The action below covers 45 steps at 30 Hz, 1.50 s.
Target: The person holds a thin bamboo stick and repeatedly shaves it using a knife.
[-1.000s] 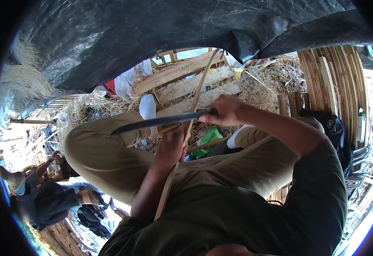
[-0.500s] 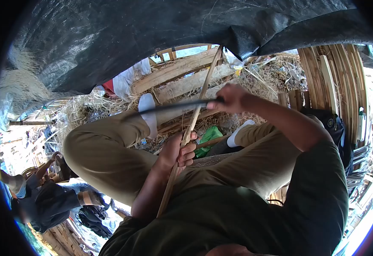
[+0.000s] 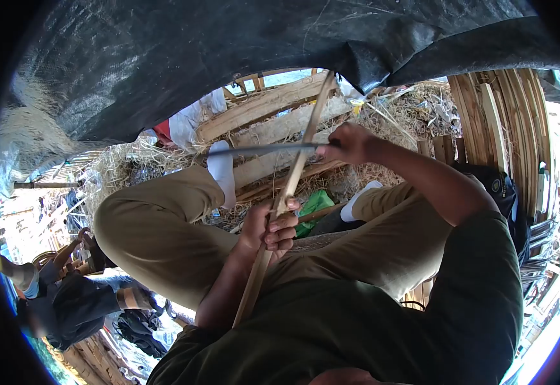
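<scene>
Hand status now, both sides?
Left hand: closed around a long pale wooden strip.
Right hand: closed, holding a long dark narrow blade.

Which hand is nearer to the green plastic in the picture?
The left hand: in view, it is just left of the green plastic; the right hand is farther, above it.

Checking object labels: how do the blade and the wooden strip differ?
The blade is dark; the wooden strip is pale. The blade lies nearly level across the view; the wooden strip slants steeply. The right hand holds the blade, the left hand the wooden strip. Both are long and narrow.
</scene>
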Each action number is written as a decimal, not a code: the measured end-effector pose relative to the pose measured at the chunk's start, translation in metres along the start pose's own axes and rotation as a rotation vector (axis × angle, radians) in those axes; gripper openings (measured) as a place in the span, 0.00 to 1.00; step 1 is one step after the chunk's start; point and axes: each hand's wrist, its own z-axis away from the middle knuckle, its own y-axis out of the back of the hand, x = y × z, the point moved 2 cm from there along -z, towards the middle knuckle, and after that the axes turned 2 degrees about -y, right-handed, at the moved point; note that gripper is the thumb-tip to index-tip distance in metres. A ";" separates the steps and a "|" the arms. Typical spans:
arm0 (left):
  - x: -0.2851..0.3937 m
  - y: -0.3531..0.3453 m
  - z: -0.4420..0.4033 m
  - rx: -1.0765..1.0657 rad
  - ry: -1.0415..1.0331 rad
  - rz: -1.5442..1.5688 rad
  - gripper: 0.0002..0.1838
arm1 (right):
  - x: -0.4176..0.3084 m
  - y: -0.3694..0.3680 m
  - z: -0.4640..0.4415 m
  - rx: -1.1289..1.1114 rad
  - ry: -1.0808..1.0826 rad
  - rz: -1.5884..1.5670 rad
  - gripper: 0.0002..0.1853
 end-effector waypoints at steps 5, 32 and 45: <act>0.007 0.000 0.006 -0.047 -0.073 0.020 0.12 | -0.016 0.002 0.003 0.019 -0.114 0.057 0.47; 0.015 -0.002 0.006 0.006 -0.148 -0.091 0.13 | -0.029 0.001 0.006 0.011 -0.041 0.086 0.45; 0.011 0.002 0.004 0.021 -0.101 -0.172 0.12 | -0.037 -0.002 0.010 0.045 0.009 0.036 0.47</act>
